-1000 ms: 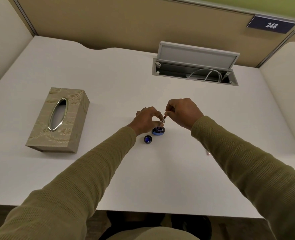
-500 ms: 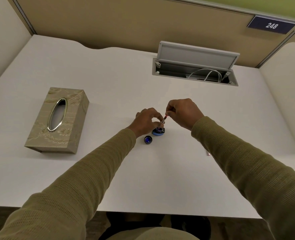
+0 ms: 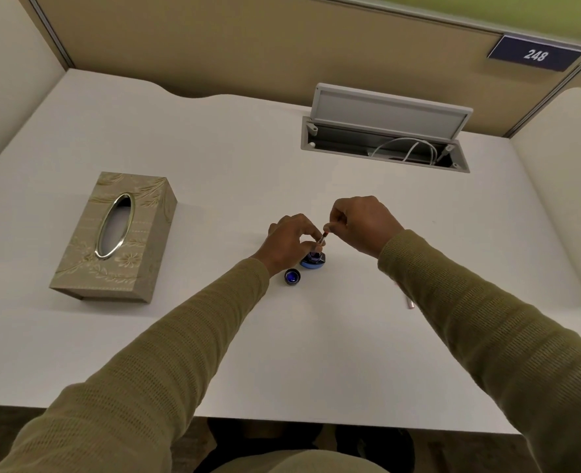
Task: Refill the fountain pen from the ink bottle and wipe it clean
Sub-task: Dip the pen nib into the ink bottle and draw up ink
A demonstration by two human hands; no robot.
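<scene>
A small blue ink bottle stands open on the white desk. Its round cap lies just left of it, inner side up. The thin pen section with its converter stands tilted, its lower end down in the bottle's mouth. My left hand pinches the pen low, right at the bottle's neck. My right hand grips the pen's top end between thumb and fingers. A pinkish pen part lies on the desk to the right, mostly hidden by my right sleeve.
A beige patterned tissue box sits at the left of the desk. An open cable hatch with white cables lies at the back right. Partition walls close in the desk on three sides.
Both hands stay at the bottle. My right hand's fingers have shifted slightly at the pen's top end; the pen remains dipped in the ink.
</scene>
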